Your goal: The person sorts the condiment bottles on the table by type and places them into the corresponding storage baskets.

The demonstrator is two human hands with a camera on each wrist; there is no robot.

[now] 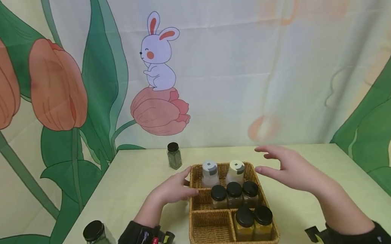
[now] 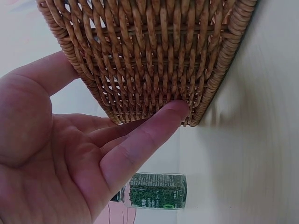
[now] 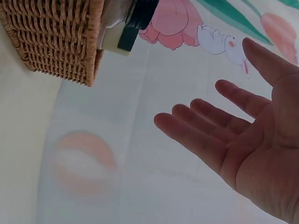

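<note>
A brown wicker basket point(image 1: 213, 229) with several compartments stands on the table. My left hand point(image 1: 175, 187) lies along its left side, thumb at the rim and fingers at the outer wall. From the left wrist view, the fingers point(image 2: 140, 144) look fairly straight against the weave. My right hand point(image 1: 292, 168) is raised beside the far right corner, apart from the basket, its fingers spread and holding nothing. In the back compartment stand a white-capped bottle point(image 1: 210, 174) and a cream-capped bottle point(image 1: 235, 172). Black-lidded jars point(image 1: 234, 190) fill part of the middle row. Two yellowish jars point(image 1: 245, 226) stand front right.
A black-lidded jar of green flakes point(image 1: 174, 158) stands on the table point(image 1: 135, 179) behind the left hand. Another green-filled jar point(image 1: 99, 240) is at the front left, close to the left sleeve point(image 1: 134, 241). A printed curtain point(image 1: 219, 78) hangs behind the table.
</note>
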